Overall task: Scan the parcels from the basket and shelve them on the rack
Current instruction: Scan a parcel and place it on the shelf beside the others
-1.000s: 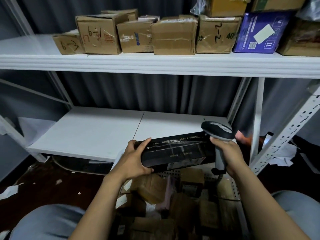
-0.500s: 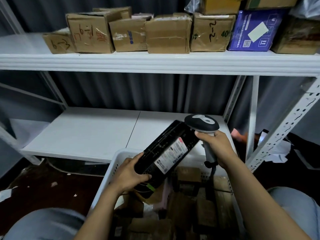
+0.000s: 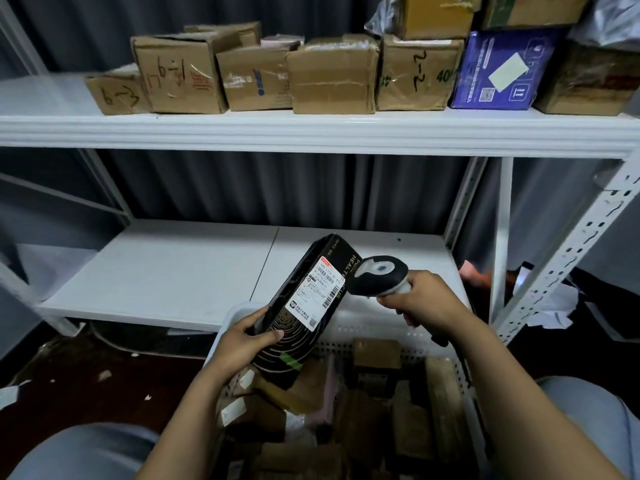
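Fingers (image 3: 268, 337) of left hand (image 3: 240, 346) grip tilted black parcel (image 3: 277, 356); right hand (image 3: 427, 301) clasps scanner (image 3: 377, 278), seemingly touching it.

Your L hand (image 3: 239, 344) & R hand (image 3: 427, 301) bare, forearms (image 3: 180, 420) bare too. Trousers (image 3: 86, 448): light blue-grey fabric, visible at both knees, btm L & R.

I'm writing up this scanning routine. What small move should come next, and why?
Probably swing the scanner onto the white label and trigger it. The left hand holds the black box tilted, label facing up. The right hand grips the scanner beside the box's top end, not clearly aimed at the barcode.
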`<state>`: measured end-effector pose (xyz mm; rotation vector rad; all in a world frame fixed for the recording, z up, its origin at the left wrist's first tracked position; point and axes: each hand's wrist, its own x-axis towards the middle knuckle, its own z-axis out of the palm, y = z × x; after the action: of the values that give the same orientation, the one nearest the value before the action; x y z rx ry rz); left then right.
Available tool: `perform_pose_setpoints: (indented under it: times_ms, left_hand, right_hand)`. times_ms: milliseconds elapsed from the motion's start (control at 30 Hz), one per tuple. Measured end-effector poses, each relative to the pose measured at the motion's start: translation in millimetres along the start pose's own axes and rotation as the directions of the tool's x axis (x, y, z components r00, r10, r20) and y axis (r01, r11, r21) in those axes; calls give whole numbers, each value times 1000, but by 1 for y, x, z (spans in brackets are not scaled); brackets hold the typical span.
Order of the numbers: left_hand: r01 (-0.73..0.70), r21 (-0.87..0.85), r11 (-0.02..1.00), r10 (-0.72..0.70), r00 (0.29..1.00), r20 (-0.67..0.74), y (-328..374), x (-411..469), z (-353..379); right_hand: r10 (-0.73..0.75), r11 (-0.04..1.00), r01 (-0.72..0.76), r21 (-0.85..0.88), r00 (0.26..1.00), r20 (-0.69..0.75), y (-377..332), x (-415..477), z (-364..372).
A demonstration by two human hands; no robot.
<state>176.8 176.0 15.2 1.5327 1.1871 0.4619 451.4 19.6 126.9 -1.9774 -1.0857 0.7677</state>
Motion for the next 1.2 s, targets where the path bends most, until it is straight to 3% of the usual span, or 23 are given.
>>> perform_pose_setpoints:
  times_ms: [433, 767, 1000, 1100, 1200]
  left_hand:
    - [9, -102, 995, -7, 1000, 24, 2, -1, -12]
    - [1, -133, 991, 5, 999, 42, 8, -9, -12]
    - [-54, -179, 982, 66, 996, 59, 28, -25, -18]
    - [-115, -197, 974, 126, 991, 43, 47, -34, -25]
    - [-184, -256, 949, 193, 981, 13, 68, -50, -34]
  right_hand:
    - [-40, 986, 40, -164, 999, 1, -11, -15, -28]
    - [-60, 988, 60, -144, 998, 7, -11, -14, -27]
    - [-103, 986, 108, 123, 994, -46, -7, -6, -20]
    - [-99, 935, 109, 337, 994, -48, -10, 1, -9]
    - [-137, 900, 152, 409, 988, -66, -19, 1, 0]
